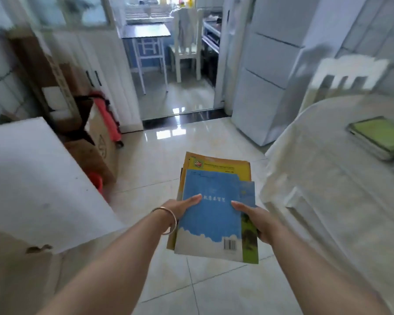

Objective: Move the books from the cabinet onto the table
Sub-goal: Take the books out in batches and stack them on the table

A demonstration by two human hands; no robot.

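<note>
Now both hands (180, 210) grip book stack (212, 214), w/ table edge (280, 155) just right.

book (380, 137) on table (328, 169), right of held books (210, 214)

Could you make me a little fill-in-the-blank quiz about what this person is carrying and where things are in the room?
1. Both hands, the left hand and the right hand, hold a stack of ____.
2. The top book in the stack has a mostly ____ cover.
3. A bangle sits on the ____ wrist.
4. The green book already lies on the ____ at the right.

Missing words: books; blue; left; table
</note>
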